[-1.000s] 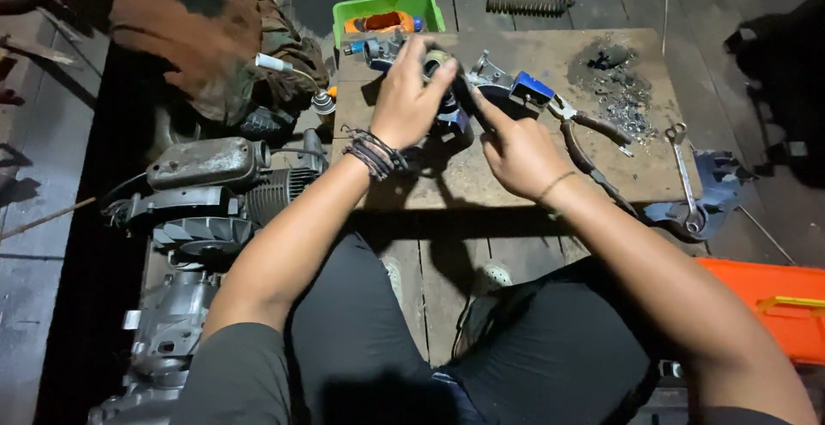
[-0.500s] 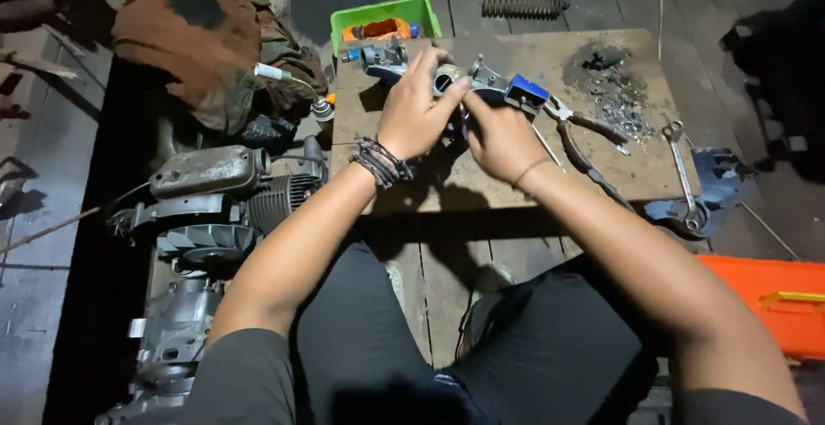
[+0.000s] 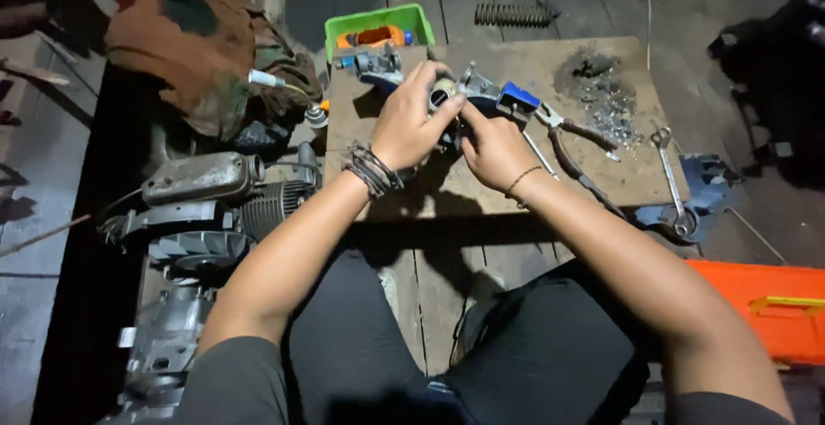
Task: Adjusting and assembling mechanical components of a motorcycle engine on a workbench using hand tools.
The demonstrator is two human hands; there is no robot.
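Note:
My left hand (image 3: 412,120) and my right hand (image 3: 490,146) meet over a low wooden board (image 3: 550,184), both closed around a small metal engine part (image 3: 447,90) with a round opening. The left fingers wrap its top, and several dark bands sit on that wrist. My right hand grips the part from the lower right. Most of the part is hidden by my fingers. A metal piece with a blue end (image 3: 516,97) lies just right of my hands.
A green tray (image 3: 378,23) of small parts stands at the board's far edge. Pliers (image 3: 576,146), a spanner (image 3: 672,176) and a pile of dark grit (image 3: 601,90) lie to the right. An engine (image 3: 215,210) sits left, an orange box (image 3: 765,305) right, a coil spring (image 3: 516,14) beyond.
My right hand has moved left and closed onto the part beside my left hand. Both hands have drawn together over it.

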